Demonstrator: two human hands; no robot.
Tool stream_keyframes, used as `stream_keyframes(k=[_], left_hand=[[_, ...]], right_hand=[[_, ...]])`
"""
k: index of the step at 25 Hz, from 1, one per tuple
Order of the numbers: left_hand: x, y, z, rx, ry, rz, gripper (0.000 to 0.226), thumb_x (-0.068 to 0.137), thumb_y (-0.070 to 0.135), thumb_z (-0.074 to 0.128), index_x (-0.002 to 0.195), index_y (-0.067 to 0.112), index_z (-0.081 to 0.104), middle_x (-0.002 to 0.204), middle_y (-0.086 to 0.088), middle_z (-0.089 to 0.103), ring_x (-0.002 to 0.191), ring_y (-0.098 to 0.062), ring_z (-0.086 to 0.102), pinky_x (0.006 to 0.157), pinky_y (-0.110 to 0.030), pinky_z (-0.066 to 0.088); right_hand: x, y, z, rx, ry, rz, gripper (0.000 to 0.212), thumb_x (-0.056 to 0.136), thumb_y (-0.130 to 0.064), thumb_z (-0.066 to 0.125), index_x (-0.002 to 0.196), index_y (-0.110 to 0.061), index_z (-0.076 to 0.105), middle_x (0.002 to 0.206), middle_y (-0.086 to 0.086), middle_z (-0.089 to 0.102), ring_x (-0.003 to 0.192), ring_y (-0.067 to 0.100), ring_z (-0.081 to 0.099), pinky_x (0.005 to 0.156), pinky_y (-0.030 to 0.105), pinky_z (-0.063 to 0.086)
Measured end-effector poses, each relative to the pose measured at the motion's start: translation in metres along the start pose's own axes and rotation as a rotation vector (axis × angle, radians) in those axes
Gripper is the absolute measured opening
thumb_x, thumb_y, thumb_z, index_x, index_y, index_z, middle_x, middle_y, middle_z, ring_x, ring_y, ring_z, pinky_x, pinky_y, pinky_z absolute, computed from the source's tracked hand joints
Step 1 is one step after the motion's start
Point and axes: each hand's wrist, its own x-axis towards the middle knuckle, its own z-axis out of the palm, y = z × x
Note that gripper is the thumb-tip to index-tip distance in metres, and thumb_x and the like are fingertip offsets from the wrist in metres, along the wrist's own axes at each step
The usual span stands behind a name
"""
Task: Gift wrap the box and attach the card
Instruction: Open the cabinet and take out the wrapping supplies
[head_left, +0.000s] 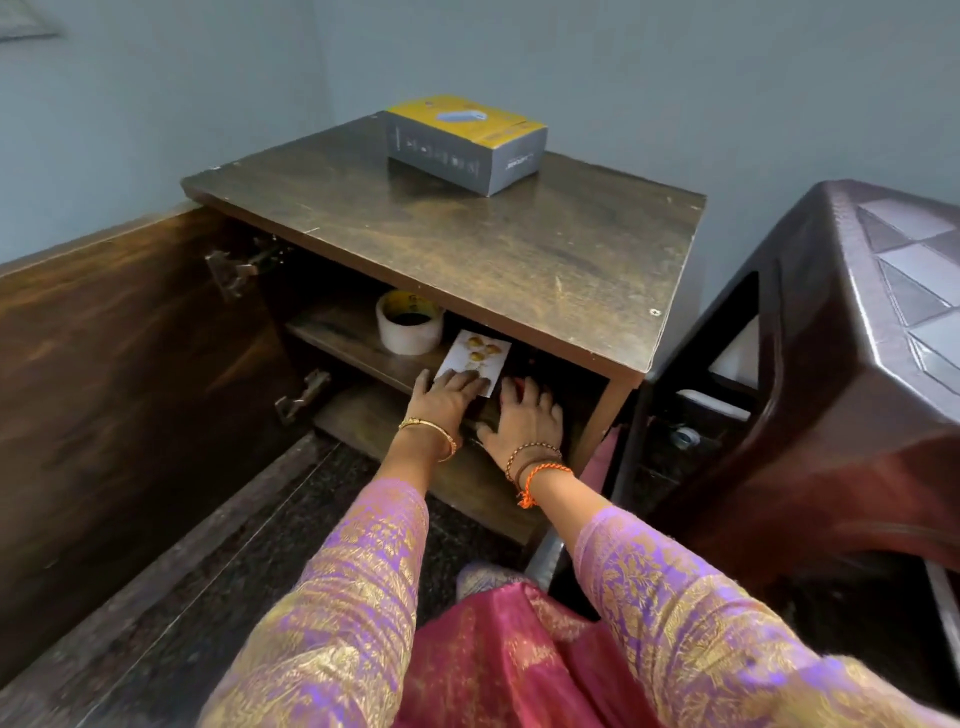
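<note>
Fingers of left hand (448, 392) spread flat on white floral card (474, 357) at shelf edge; right hand (524, 415) fingers splayed over dark, indistinct object inside wooden cabinet (519, 249).

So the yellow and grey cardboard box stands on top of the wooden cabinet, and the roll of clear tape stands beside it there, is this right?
Not quite. The yellow and grey cardboard box is on top of the wooden cabinet, but the roll of clear tape stands inside, on the upper shelf, as the head view shows.
</note>
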Motion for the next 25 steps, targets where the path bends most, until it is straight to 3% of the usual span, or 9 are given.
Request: stream_keyframes(k=[4,6,8,10,13,16,20,22,25], left_hand=[[-0.013,0.003,-0.005,0.121,0.076,-0.055,0.048,0.089,0.019,0.052,0.135,0.021,0.039,0.136,-0.003,0.043,0.128,-0.024,0.037,0.101,-0.034,0.033],[-0.027,-0.005,-0.009,0.213,0.148,0.0,0.037,0.086,0.018,0.056,0.124,0.019,0.053,0.123,-0.003,0.055,0.117,-0.021,0.05,0.09,-0.031,0.041],[-0.046,-0.013,-0.017,0.232,0.361,0.09,0.027,0.059,0.015,0.076,0.085,0.02,0.072,0.081,0.0,0.068,0.077,-0.016,0.066,0.06,-0.02,0.048],[-0.07,-0.017,-0.024,0.273,0.376,0.097,0.02,0.042,0.013,0.076,0.059,0.02,0.071,0.056,0.005,0.062,0.051,-0.013,0.061,0.038,-0.016,0.04],[-0.111,-0.017,-0.032,0.251,0.4,0.048,0.033,0.03,0.006,0.085,0.058,0.017,0.069,0.054,0.002,0.06,0.049,-0.016,0.06,0.031,-0.015,0.038],[-0.157,-0.007,-0.044,0.246,0.482,-0.087,0.034,0.032,0.006,0.087,0.059,0.016,0.068,0.054,0.002,0.059,0.049,-0.015,0.059,0.031,-0.015,0.037],[-0.207,0.006,-0.065,0.18,0.669,-0.215,0.032,0.041,-0.002,0.084,0.067,0.012,0.07,0.059,-0.002,0.063,0.052,-0.018,0.061,0.032,-0.016,0.041],[-0.219,0.007,-0.08,0.192,0.79,-0.212,0.025,0.053,-0.006,0.076,0.072,0.01,0.07,0.063,-0.005,0.066,0.055,-0.02,0.062,0.033,-0.018,0.044],[-0.223,0.006,-0.106,0.263,0.948,-0.181,0.025,0.072,0.001,0.048,0.076,0.01,0.071,0.069,-0.004,0.069,0.057,-0.02,0.062,0.036,-0.02,0.043]], right_hand=[[-0.021,-0.01,0.009,-0.041,0.128,-0.07,0.047,0.087,-0.031,0.053,0.129,-0.012,0.042,0.133,0.011,0.041,0.118,0.03,0.041,0.093,0.04,0.033],[-0.033,-0.015,0.012,-0.048,0.254,-0.095,0.041,0.072,-0.036,0.07,0.105,-0.012,0.064,0.115,0.006,0.056,0.1,0.026,0.055,0.08,0.038,0.043],[-0.046,-0.019,0.014,0.0,0.314,-0.125,0.04,0.043,-0.041,0.084,0.072,-0.017,0.071,0.089,-0.001,0.065,0.072,0.019,0.062,0.059,0.03,0.047],[-0.062,-0.023,0.015,0.097,0.329,-0.164,0.042,0.036,-0.039,0.086,0.068,-0.018,0.069,0.086,-0.002,0.067,0.063,0.016,0.062,0.053,0.026,0.046],[-0.092,-0.033,0.011,0.222,0.353,-0.231,0.047,0.049,-0.035,0.083,0.085,-0.013,0.061,0.09,0.003,0.067,0.061,0.019,0.063,0.053,0.024,0.046],[-0.117,-0.043,-0.004,0.41,0.436,-0.255,0.023,0.075,-0.029,0.056,0.088,-0.014,0.045,0.091,0.005,0.065,0.06,0.02,0.061,0.051,0.025,0.044],[-0.144,-0.045,-0.021,0.62,0.4,-0.278,0.021,0.089,-0.027,0.04,0.091,-0.011,0.053,0.093,0.008,0.063,0.065,0.025,0.061,0.056,0.032,0.04],[-0.154,-0.046,-0.034,0.685,0.349,-0.319,0.021,0.093,-0.025,0.043,0.096,-0.008,0.055,0.09,0.01,0.06,0.069,0.029,0.058,0.062,0.033,0.033],[-0.153,-0.051,-0.061,0.712,0.547,-0.445,0.025,0.087,-0.03,0.035,0.09,-0.012,0.052,0.081,0.005,0.06,0.061,0.021,0.057,0.056,0.027,0.029]])
